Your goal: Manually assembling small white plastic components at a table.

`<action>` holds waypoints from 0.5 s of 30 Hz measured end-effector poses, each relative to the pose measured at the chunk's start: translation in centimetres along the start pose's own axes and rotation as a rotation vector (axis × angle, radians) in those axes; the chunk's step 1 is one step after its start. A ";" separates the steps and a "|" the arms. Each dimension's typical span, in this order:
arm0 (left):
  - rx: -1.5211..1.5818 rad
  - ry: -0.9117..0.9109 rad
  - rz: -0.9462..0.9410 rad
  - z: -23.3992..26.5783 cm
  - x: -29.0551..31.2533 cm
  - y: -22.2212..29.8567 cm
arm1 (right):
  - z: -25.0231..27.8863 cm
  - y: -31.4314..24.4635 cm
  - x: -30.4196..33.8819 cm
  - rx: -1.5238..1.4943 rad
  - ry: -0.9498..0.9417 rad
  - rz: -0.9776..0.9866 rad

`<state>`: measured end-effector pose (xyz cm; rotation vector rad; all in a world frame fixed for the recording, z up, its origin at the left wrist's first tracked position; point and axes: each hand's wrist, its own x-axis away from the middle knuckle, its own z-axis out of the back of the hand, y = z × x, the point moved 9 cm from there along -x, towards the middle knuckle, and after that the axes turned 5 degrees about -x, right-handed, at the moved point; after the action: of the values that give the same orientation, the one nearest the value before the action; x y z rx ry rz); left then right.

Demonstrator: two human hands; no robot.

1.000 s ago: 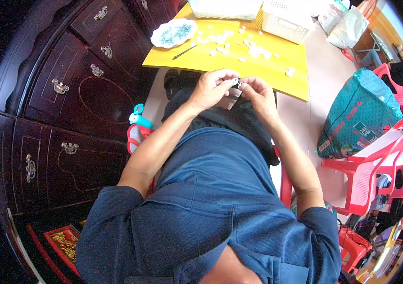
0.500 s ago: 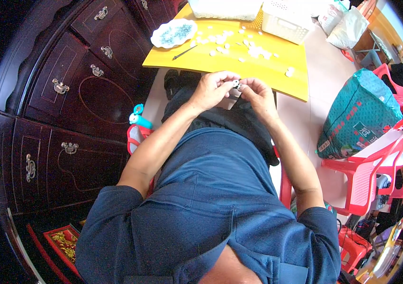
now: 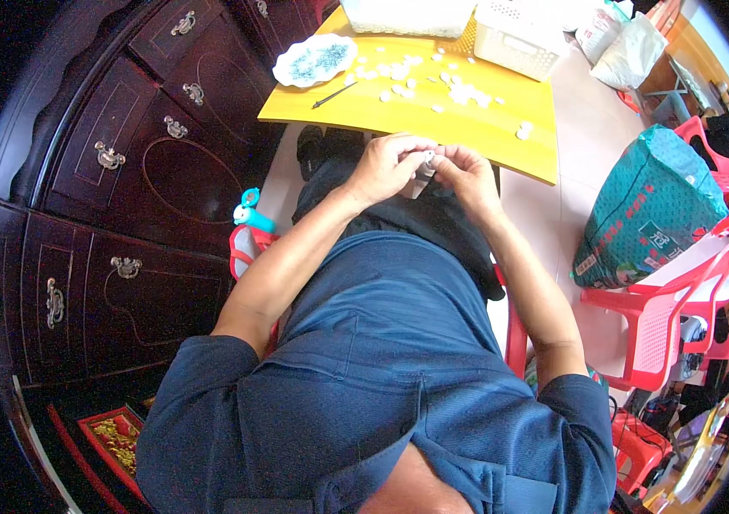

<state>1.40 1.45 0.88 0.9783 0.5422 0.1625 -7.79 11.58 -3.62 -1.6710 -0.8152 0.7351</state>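
Note:
At the near edge of the yellow table (image 3: 501,146), my left hand (image 3: 384,169) and my right hand (image 3: 470,178) meet over my lap. Both are closed, with thumbs and fingertips pinching a small white piece (image 3: 429,158) between them. Fingers cover most of that piece, so its exact kind does not show. Beyond my hands, several small white round pieces (image 3: 465,92) lie scattered on the tabletop. A thin dark pointed tool (image 3: 333,95) rests nearer the left. Past it stands a white scalloped plate (image 3: 282,75) with many tiny bluish-dark bits in it.
Two white baskets, one wide (image 3: 407,19) and one perforated (image 3: 514,47), stand at the table's far side. Dark wooden cabinets (image 3: 150,163) line the left, near a turquoise bottle (image 3: 253,219). To the right, a large teal bag (image 3: 647,214) sits on a red chair (image 3: 651,343); another person (image 3: 728,133) is farther off.
The hands stay together in nearly the same place. The fingertips have shifted slightly, and the small piece has turned, with less of its dark marking showing.

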 end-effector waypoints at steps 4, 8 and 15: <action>-0.063 -0.016 -0.047 -0.1 0.1 0.6 | 0.2 1.2 0.0 -0.023 -0.040 -0.103; -0.137 -0.042 0.054 -0.3 0.3 1.8 | 0.2 1.5 0.1 -0.073 -0.036 -0.149; -0.552 0.106 -0.228 -0.3 0.2 4.5 | 0.1 2.4 0.0 -0.250 -0.042 -0.225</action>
<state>1.85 4.27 4.36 0.3690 0.6565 0.1492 -7.52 11.22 -5.94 -1.7514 -1.1419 0.5293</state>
